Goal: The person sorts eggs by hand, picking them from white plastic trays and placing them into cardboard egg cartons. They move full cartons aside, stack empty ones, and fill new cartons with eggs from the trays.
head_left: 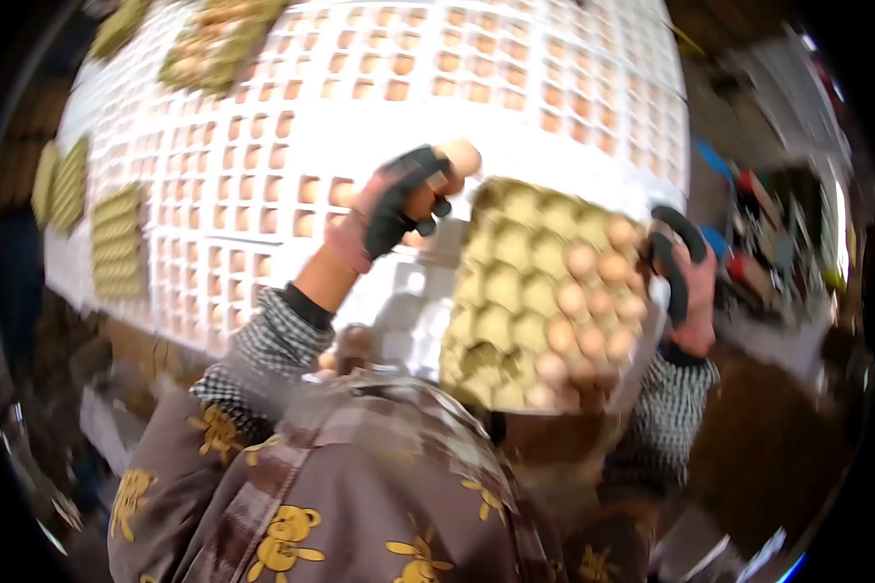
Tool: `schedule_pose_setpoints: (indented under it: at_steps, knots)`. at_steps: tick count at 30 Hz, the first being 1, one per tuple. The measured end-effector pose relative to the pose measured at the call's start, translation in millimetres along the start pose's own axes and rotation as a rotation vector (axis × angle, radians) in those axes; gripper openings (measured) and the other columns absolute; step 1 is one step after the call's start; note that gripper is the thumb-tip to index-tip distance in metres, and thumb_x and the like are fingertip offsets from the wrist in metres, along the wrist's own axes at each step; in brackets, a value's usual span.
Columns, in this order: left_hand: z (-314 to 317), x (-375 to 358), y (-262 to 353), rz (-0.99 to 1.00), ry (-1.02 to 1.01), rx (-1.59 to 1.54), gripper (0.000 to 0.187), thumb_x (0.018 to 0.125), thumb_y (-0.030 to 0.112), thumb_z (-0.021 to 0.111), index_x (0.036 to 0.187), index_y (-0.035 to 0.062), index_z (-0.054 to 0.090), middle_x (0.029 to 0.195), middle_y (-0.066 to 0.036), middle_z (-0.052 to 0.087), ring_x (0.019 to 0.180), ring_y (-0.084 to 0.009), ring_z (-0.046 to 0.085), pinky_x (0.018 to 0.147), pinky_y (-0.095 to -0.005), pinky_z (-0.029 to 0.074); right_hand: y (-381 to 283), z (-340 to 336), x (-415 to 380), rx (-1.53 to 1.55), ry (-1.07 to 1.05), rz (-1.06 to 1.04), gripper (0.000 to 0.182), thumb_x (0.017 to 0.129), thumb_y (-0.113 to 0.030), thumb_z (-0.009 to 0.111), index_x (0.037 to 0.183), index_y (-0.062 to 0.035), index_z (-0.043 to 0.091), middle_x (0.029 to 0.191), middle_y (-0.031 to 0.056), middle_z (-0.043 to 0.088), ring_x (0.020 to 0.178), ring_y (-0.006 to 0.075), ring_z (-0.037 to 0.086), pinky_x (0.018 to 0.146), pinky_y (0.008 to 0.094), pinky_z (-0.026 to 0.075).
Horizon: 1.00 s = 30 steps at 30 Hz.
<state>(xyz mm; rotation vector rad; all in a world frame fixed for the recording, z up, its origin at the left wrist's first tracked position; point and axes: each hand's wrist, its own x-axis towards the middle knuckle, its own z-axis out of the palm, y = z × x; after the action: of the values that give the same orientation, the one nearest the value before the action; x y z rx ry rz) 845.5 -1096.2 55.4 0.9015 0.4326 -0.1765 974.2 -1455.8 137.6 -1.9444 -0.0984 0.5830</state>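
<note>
My left hand, in a black and pink glove, is closed around eggs. One brown egg sticks out past the fingertips, and another egg shows under the fingers. In front of my body lies a yellowish pulp egg tray. Brown eggs fill cups along its right side, while the visible cups on its left hold none. At the tray's right edge is my right hand, gloved alike, with its fingers curled inward. What those fingers grip, if anything, is hidden and blurred.
White foam trays with many egg-filled cells cover the surface ahead and to the left. Another pulp tray with eggs sits at the back left. Further pulp trays stand at the left edge. Blurred clutter lies to the right.
</note>
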Motion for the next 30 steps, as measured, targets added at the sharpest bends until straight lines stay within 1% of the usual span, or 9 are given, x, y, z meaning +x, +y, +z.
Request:
schedule_pose_setpoints:
  at_steps: [1,2,5,7,10,13,19,27,30]
  knots:
    - [-6,-7,3,0.038,0.224,0.252,0.039,0.091,0.028,0.071,0.122,0.0054,0.064,0.099,-0.009,0.067,0.072,-0.0151,0.064,0.051,-0.0257,0.049,37,-13,24,-0.506,0.113,-0.440,0.053,0.073,-0.015,0.080,0.122,-0.0046,0.064,0.117,0.0118,0.063,0.107,0.0209,0.062,0.087,0.0365,0.052]
    - [-25,-6,3,0.101,0.383,0.338,0.042,0.087,0.028,0.075,0.121,0.0055,0.065,0.101,-0.009,0.068,0.078,-0.0158,0.065,0.058,-0.0277,0.052,10,4,19,-1.029,0.078,-0.372,0.058,0.065,-0.018,0.084,0.120,-0.0101,0.066,0.127,0.0137,0.056,0.113,0.0307,0.059,0.097,0.0377,0.049]
    - [-104,21,4,0.522,0.677,1.143,0.051,0.078,0.031,0.081,0.122,0.0111,0.066,0.112,-0.011,0.066,0.096,-0.0221,0.066,0.081,-0.0349,0.055,-8,16,27,-1.130,-0.054,-0.238,0.057,0.063,-0.021,0.085,0.116,-0.0163,0.068,0.128,0.0156,0.050,0.107,0.0354,0.060,0.090,0.0404,0.052]
    - [-111,37,29,0.261,0.688,1.536,0.049,0.078,0.035,0.076,0.124,0.0260,0.064,0.128,-0.012,0.055,0.107,-0.0306,0.064,0.087,-0.0413,0.053,-26,21,25,-1.208,-0.036,-0.273,0.054,0.065,-0.016,0.084,0.116,-0.0115,0.067,0.122,0.0151,0.056,0.105,0.0341,0.061,0.091,0.0395,0.052]
    - [-136,50,51,0.116,0.641,1.625,0.042,0.086,0.027,0.063,0.128,0.0274,0.061,0.132,-0.013,0.053,0.109,-0.0318,0.063,0.088,-0.0437,0.054,-20,7,42,-0.763,-0.094,-0.550,0.050,0.070,-0.011,0.083,0.116,-0.0033,0.065,0.116,0.0131,0.063,0.105,0.0274,0.063,0.091,0.0357,0.051]
    - [-173,57,38,0.291,0.563,1.555,0.046,0.084,0.025,0.066,0.129,0.0258,0.060,0.132,-0.013,0.054,0.109,-0.0328,0.063,0.092,-0.0420,0.054,-73,116,45,-0.148,-0.193,-0.221,0.043,0.078,-0.008,0.080,0.116,0.0043,0.063,0.116,0.0105,0.065,0.104,0.0165,0.061,0.092,0.0305,0.049]
    - [-175,10,29,0.610,0.419,1.450,0.061,0.078,0.023,0.078,0.134,0.0130,0.055,0.137,-0.010,0.054,0.124,-0.0304,0.053,0.106,-0.0417,0.041,-54,309,132,-0.905,-0.037,-0.455,0.048,0.070,-0.038,0.081,0.113,-0.0202,0.069,0.124,0.0118,0.056,0.100,0.0306,0.066,0.086,0.0407,0.053]
    - [-208,-27,-9,0.582,0.581,1.642,0.051,0.082,0.021,0.071,0.130,0.0112,0.057,0.138,-0.016,0.053,0.132,-0.0343,0.046,0.116,-0.0495,0.028,-3,381,118,-0.671,-0.246,-0.532,0.045,0.080,-0.029,0.073,0.124,-0.0244,0.064,0.121,0.0092,0.060,0.107,0.0301,0.062,0.090,0.0397,0.052]
    - [-213,-23,-12,0.635,0.601,1.631,0.050,0.081,0.022,0.071,0.129,0.0137,0.058,0.137,-0.015,0.053,0.132,-0.0317,0.046,0.115,-0.0493,0.028,2,390,113,-0.810,0.044,-0.443,0.055,0.084,-0.029,0.068,0.136,-0.0195,0.056,0.132,0.0112,0.053,0.120,0.0322,0.052,0.098,0.0474,0.042]
